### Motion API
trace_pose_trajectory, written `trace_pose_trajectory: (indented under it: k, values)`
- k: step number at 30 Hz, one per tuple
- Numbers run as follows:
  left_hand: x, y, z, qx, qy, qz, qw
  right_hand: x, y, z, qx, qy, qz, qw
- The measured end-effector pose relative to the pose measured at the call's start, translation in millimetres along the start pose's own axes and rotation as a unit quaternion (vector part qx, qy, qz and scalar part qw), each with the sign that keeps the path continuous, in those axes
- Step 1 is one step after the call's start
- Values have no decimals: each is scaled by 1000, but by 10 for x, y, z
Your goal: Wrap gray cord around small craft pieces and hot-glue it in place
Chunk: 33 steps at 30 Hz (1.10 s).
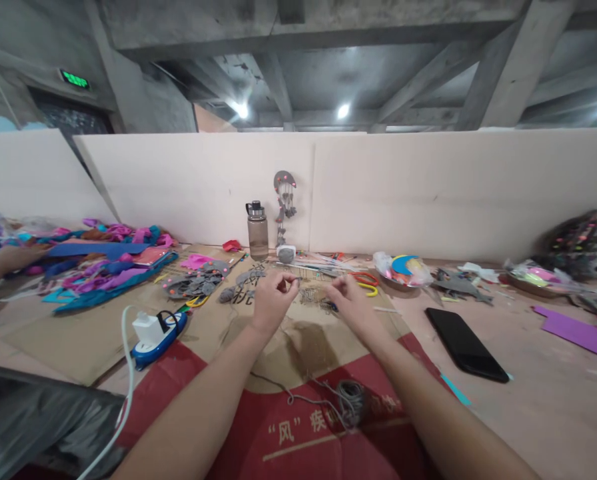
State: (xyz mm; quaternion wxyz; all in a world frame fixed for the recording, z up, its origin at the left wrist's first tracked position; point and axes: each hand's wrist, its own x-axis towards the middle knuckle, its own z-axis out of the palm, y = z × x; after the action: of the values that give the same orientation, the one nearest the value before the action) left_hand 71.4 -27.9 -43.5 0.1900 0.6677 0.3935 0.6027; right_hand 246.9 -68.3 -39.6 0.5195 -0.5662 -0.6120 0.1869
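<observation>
**Grey yarn (351,399) lies between two raised, busy hands**

The wound yarn sits at the near side of the red-and-tan cardboard (258,360), between the person's forearms, with a loose strand trailing off to the left. Farther in, both hands hang over the cardboard, a little apart. On the left hand (274,300), thumb and forefinger curl round toward each other in what looks like a pinch; I cannot tell whether anything thin is caught there. On the right hand (349,300) the fingers bend inward, and I cannot tell whether they grip anything.

Just beyond the right hand I see a yellow handle (370,289) and a red handle (362,277). Grey felt pieces (198,281) with pink dots are heaped to the left, past a blue-and-white power strip (161,340). At the far side, a bottle (257,237) stands upright beside a grey crescent (284,179) with dangling pieces, in front of the pale partition (193,190). A black phone (466,343) lies to the right. At the far left, another person's hand (26,256) reaches in near colourful fabric scraps (103,267).
</observation>
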Motion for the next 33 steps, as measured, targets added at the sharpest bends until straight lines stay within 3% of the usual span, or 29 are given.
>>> trace_pose_trajectory:
  k: [2,4,7,9,13,18,22,33]
  values:
    - [-8,-11,1,23,-9,28,999,10,-156,255,160,-22,48,986]
    - [-16,-16,-1,35,-13,42,998,26,-227,447,296,-56,100,948]
    - [-26,-5,10,31,-12,22,999,33,-220,567,388,-83,165,903]
    - [-26,5,34,0,-13,-21,1000,29,-180,569,380,-76,179,904]
    - [-14,5,91,-94,-20,-112,989,31,-105,537,285,-38,137,948]
    - [-7,-32,108,-130,-22,-144,981,37,-99,514,180,-7,59,982]
    - [-18,-58,112,-130,-24,-135,982,31,-133,489,162,-2,46,986]
    - [-31,-27,133,-198,-35,-189,961,36,-166,482,174,21,105,979]
